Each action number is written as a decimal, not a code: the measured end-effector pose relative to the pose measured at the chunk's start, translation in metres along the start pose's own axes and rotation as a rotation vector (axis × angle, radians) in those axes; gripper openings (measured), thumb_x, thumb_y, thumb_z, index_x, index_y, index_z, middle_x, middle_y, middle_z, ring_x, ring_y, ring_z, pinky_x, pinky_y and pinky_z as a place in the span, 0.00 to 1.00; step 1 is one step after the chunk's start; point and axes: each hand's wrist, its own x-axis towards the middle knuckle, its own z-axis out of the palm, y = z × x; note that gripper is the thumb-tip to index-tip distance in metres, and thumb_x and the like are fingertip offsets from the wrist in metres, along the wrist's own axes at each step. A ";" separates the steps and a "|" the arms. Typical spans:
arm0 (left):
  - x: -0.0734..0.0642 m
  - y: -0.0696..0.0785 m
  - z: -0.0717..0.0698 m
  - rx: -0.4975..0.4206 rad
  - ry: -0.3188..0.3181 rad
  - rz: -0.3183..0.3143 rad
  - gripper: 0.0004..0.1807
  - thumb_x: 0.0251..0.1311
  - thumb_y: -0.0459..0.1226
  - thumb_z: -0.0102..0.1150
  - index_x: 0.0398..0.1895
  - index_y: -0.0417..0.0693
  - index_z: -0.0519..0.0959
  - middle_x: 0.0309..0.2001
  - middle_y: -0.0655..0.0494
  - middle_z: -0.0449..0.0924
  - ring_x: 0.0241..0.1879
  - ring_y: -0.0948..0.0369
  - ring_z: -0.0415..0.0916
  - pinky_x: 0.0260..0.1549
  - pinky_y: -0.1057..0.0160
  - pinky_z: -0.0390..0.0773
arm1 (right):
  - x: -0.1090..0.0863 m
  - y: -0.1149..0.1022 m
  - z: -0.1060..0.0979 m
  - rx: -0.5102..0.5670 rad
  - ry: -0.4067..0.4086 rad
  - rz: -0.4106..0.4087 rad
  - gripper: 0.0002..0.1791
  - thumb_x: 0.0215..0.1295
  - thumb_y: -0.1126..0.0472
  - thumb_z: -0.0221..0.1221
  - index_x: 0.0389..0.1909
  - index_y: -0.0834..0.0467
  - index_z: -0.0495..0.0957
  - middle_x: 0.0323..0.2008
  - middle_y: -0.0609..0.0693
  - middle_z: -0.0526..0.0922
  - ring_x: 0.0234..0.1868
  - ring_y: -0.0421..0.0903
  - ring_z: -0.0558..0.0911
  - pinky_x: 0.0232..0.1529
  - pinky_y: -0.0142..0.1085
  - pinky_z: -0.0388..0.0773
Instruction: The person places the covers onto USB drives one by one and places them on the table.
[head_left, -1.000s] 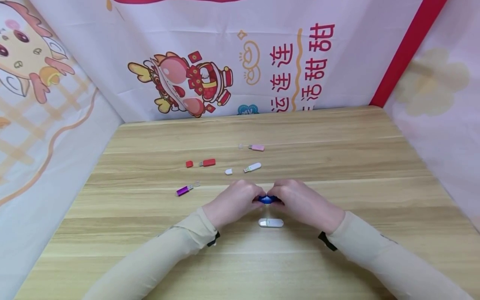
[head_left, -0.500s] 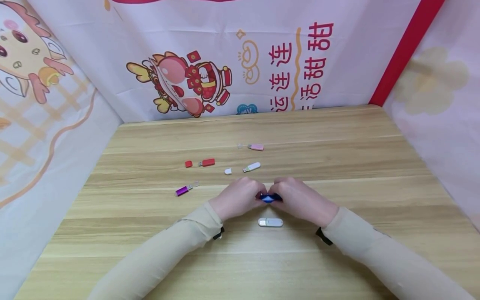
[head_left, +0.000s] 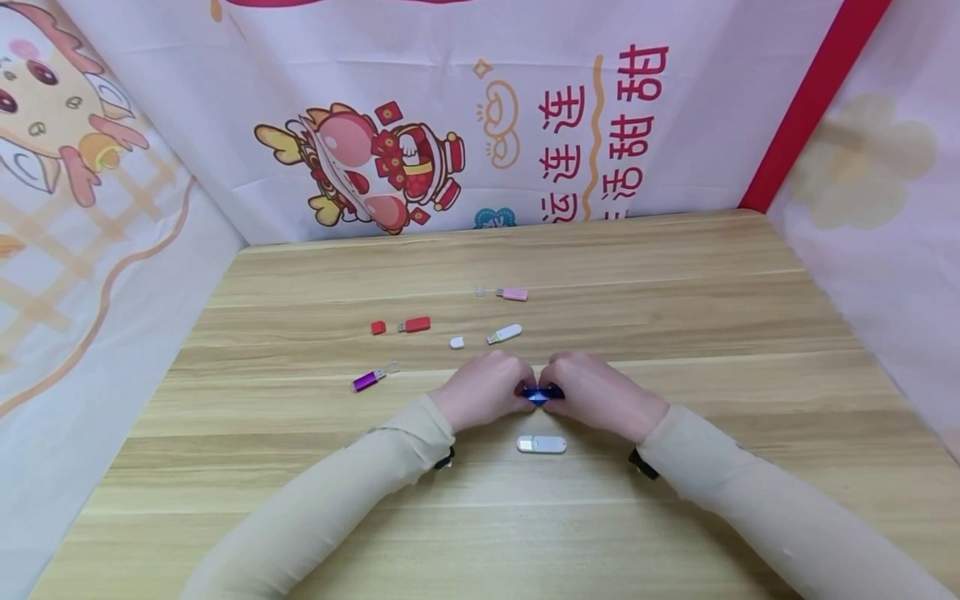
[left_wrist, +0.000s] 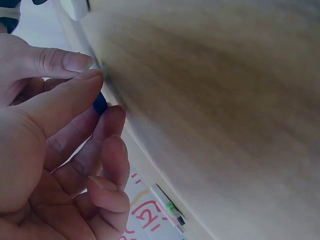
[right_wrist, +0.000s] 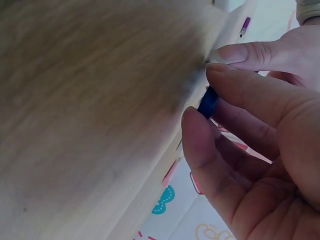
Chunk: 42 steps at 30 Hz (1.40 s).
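Observation:
Both hands meet at the middle of the table around a small blue USB stick (head_left: 537, 397), mostly hidden by the fingers. My left hand (head_left: 486, 389) pinches its left end between thumb and fingertips, and my right hand (head_left: 598, 395) pinches the right end. In the left wrist view only a sliver of the blue stick (left_wrist: 100, 104) shows. The right wrist view has a dark blue piece of the stick (right_wrist: 208, 102) between thumb and finger. Just in front of the hands lies a white USB stick (head_left: 542, 445) with its cap on.
Beyond the hands lie a pink USB stick (head_left: 513, 294) near a clear cap (head_left: 480, 292), a white stick (head_left: 505, 334) with its cap (head_left: 457, 342) apart, and a red stick (head_left: 416, 325) beside its cap (head_left: 378, 327). A purple stick (head_left: 367, 381) lies left, near another clear cap (head_left: 394, 367).
Both wrists have drawn slightly inward and forward, while the fingers still hold the blue USB stick, which has tilted a little. The sticks and caps on the table stay put.

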 end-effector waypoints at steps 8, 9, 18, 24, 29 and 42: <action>0.004 -0.002 0.001 -0.022 -0.031 -0.028 0.06 0.55 0.40 0.73 0.34 0.49 0.88 0.26 0.66 0.81 0.24 0.68 0.73 0.27 0.69 0.73 | 0.004 0.005 -0.001 0.034 -0.044 0.013 0.05 0.56 0.65 0.72 0.33 0.58 0.87 0.28 0.46 0.82 0.27 0.37 0.75 0.32 0.31 0.77; 0.004 -0.003 0.000 -0.023 -0.033 -0.030 0.06 0.55 0.40 0.73 0.34 0.49 0.88 0.26 0.66 0.81 0.24 0.68 0.73 0.27 0.69 0.73 | 0.004 0.005 -0.001 0.038 -0.045 0.011 0.05 0.56 0.64 0.72 0.33 0.58 0.87 0.28 0.46 0.82 0.27 0.37 0.75 0.32 0.31 0.77; 0.005 -0.002 0.000 -0.017 -0.041 -0.027 0.06 0.56 0.40 0.73 0.33 0.50 0.88 0.25 0.67 0.81 0.23 0.68 0.72 0.26 0.69 0.72 | 0.006 0.008 -0.001 0.058 -0.045 -0.002 0.06 0.55 0.63 0.73 0.34 0.58 0.87 0.29 0.46 0.84 0.27 0.36 0.76 0.31 0.30 0.76; 0.005 -0.002 -0.001 -0.015 -0.048 -0.032 0.06 0.56 0.40 0.73 0.33 0.50 0.88 0.25 0.67 0.80 0.23 0.68 0.73 0.26 0.69 0.72 | 0.007 0.008 -0.002 0.062 -0.062 0.013 0.07 0.56 0.63 0.73 0.34 0.58 0.86 0.29 0.46 0.84 0.26 0.37 0.75 0.31 0.31 0.76; 0.006 -0.002 0.000 -0.023 -0.057 -0.039 0.06 0.56 0.40 0.73 0.34 0.49 0.88 0.25 0.66 0.81 0.24 0.69 0.73 0.27 0.69 0.73 | 0.006 0.007 -0.003 0.062 -0.072 0.026 0.07 0.56 0.63 0.73 0.34 0.58 0.86 0.29 0.46 0.84 0.27 0.38 0.75 0.31 0.32 0.76; 0.002 -0.004 -0.003 -0.053 -0.066 -0.063 0.07 0.55 0.40 0.73 0.36 0.49 0.88 0.29 0.64 0.84 0.26 0.69 0.75 0.30 0.69 0.75 | 0.007 0.004 -0.005 0.049 -0.120 0.078 0.10 0.56 0.61 0.73 0.38 0.58 0.86 0.31 0.46 0.84 0.27 0.38 0.76 0.33 0.33 0.78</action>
